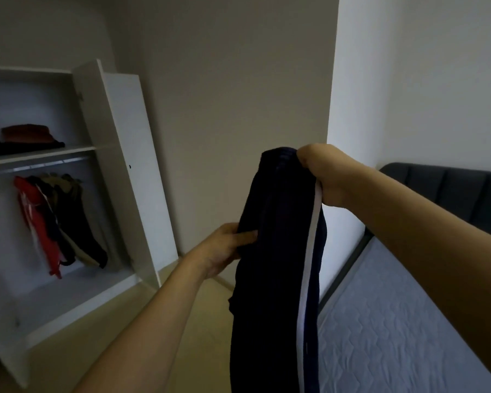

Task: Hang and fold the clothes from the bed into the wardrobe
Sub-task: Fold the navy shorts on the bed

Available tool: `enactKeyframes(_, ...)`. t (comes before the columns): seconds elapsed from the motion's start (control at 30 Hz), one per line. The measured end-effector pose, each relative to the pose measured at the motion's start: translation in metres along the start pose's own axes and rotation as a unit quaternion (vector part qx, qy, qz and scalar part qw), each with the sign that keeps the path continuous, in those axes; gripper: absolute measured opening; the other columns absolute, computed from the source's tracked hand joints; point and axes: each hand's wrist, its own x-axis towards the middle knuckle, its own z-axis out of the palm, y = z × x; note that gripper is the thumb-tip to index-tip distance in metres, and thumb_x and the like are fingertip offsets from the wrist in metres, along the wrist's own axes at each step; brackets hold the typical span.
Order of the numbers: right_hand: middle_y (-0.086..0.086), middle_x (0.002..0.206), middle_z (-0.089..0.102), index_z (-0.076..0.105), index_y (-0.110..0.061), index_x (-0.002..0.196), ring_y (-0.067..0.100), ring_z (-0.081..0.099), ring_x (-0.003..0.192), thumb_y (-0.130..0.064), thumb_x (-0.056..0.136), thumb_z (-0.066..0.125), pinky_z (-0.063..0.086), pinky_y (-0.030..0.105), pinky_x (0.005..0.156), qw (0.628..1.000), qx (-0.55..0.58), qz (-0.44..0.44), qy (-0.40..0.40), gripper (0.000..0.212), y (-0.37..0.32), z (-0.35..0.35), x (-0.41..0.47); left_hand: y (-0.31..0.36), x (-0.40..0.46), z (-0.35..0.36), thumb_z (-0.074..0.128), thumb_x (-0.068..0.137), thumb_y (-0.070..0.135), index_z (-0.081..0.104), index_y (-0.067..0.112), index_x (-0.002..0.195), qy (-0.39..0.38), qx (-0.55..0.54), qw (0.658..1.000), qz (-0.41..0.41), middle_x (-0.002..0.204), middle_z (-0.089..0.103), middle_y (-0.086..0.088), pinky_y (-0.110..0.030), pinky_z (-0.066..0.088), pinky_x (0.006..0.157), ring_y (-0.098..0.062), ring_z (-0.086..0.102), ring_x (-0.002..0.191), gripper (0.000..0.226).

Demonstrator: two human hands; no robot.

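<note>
Both hands grip the hanging dark trousers [278, 265]: right hand [321, 171] pinching the top, left hand [227, 245] clutching lower down.

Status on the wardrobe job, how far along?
Done: several garments hang on the wardrobe rail, and folded clothes lie on the shelf above. In hand: dark trousers with a white side stripe, right hand gripping the top, left hand pinching lower down. Left: putting these away. The visible part of the bed shows no clothes.
</note>
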Motion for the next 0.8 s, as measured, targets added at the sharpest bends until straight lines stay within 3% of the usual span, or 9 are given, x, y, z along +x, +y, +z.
enactKeyframes(0.17, 0.008, 0.045, 0.059, 0.050, 0.001, 0.067, 0.023, 0.061, 0.039, 0.004, 0.084, 0.030, 0.051, 0.029, 0.040, 0.965, 0.251, 0.063, 0.034, 0.027, 0.025, -0.023, -0.005, 0.003, 0.016, -0.022, 0.067, 0.086, 0.026, 0.064, 0.008, 0.117, 0.046, -0.062, 0.997, 0.005, 0.114, 0.070, -0.011, -0.027, 0.056, 0.080, -0.022, 0.068, 0.102, 0.036)
enactKeyframes(0.27, 0.008, 0.046, 0.058, 0.051, -0.001, 0.061, 0.023, 0.061, 0.038, 0.003, 0.076, 0.031, 0.056, 0.035, 0.046, 0.914, 0.374, 0.114, 0.109, 0.025, 0.058, -0.054, -0.008, 0.005, 0.046, -0.003, 0.070, 0.086, 0.030, 0.073, 0.017, 0.104, -0.001, 0.034, 0.999, -0.025, 0.108, 0.073, -0.007, -0.026, 0.056, 0.075, -0.020, 0.070, 0.098, 0.023)
enactKeyframes(0.37, 0.003, 0.036, 0.045, 0.042, -0.007, 0.033, 0.017, 0.048, 0.026, 0.002, 0.058, 0.030, 0.047, 0.022, 0.038, 0.868, 0.439, 0.144, 0.181, 0.028, 0.108, -0.095, -0.013, -0.019, 0.082, 0.038, 0.065, 0.089, 0.032, 0.075, 0.028, 0.098, -0.061, 0.140, 0.987, -0.054, 0.107, 0.073, -0.001, -0.023, 0.054, 0.077, -0.015, 0.070, 0.098, 0.014)
enactKeyframes(0.43, 0.006, 0.048, 0.051, 0.044, -0.008, 0.049, 0.021, 0.057, 0.040, 0.000, 0.055, 0.031, 0.055, 0.027, 0.051, 0.845, 0.454, 0.172, 0.223, 0.017, 0.154, -0.126, -0.014, -0.052, 0.107, 0.070, 0.062, 0.092, 0.029, 0.072, 0.027, 0.102, -0.094, 0.186, 0.975, -0.076, 0.107, 0.073, 0.002, -0.026, 0.051, 0.082, -0.015, 0.069, 0.098, 0.014)
enactKeyframes(0.5, 0.012, 0.075, 0.059, 0.047, -0.006, 0.068, 0.028, 0.064, 0.069, 0.000, 0.056, 0.032, 0.057, 0.038, 0.078, 0.818, 0.472, 0.209, 0.254, 0.020, 0.210, -0.160, -0.015, -0.093, 0.131, 0.105, 0.062, 0.093, 0.029, 0.071, 0.026, 0.102, -0.129, 0.232, 0.959, -0.103, 0.104, 0.074, 0.004, -0.027, 0.050, 0.084, -0.013, 0.069, 0.096, 0.014)
enactKeyframes(0.53, 0.013, 0.083, 0.060, 0.049, -0.003, 0.074, 0.030, 0.064, 0.076, 0.000, 0.056, 0.033, 0.055, 0.041, 0.082, 0.800, 0.483, 0.227, 0.274, 0.025, 0.242, -0.177, -0.017, -0.116, 0.143, 0.125, 0.062, 0.092, 0.030, 0.071, 0.027, 0.100, -0.149, 0.255, 0.948, -0.116, 0.101, 0.074, 0.006, -0.026, 0.050, 0.082, -0.010, 0.069, 0.093, 0.012)
enactKeyframes(0.63, 0.014, 0.091, 0.061, 0.053, 0.001, 0.084, 0.032, 0.064, 0.081, 0.000, 0.056, 0.032, 0.054, 0.044, 0.075, 0.746, 0.513, 0.269, 0.329, 0.035, 0.351, -0.223, -0.027, -0.198, 0.183, 0.189, 0.061, 0.093, 0.030, 0.070, 0.031, 0.089, -0.209, 0.337, 0.907, -0.138, 0.088, 0.073, 0.014, -0.023, 0.048, 0.077, -0.005, 0.067, 0.084, 0.010)
enactKeyframes(0.73, 0.018, 0.105, 0.062, 0.054, 0.004, 0.102, 0.033, 0.063, 0.095, 0.000, 0.057, 0.031, 0.051, 0.046, 0.078, 0.705, 0.531, 0.290, 0.369, 0.051, 0.470, -0.265, -0.048, -0.300, 0.220, 0.257, 0.059, 0.094, 0.030, 0.068, 0.028, 0.092, -0.286, 0.394, 0.861, -0.147, 0.093, 0.072, 0.007, -0.026, 0.050, 0.080, -0.011, 0.067, 0.087, 0.010)
enactKeyframes(0.8, 0.015, 0.104, 0.059, 0.051, -0.002, 0.098, 0.030, 0.061, 0.090, 0.001, 0.062, 0.030, 0.051, 0.043, 0.072, 0.700, 0.505, 0.309, 0.400, 0.042, 0.546, -0.291, -0.062, -0.377, 0.240, 0.304, 0.058, 0.095, 0.027, 0.067, 0.021, 0.094, -0.305, 0.417, 0.846, -0.135, 0.094, 0.071, 0.000, -0.027, 0.048, 0.077, -0.014, 0.065, 0.087, 0.011)
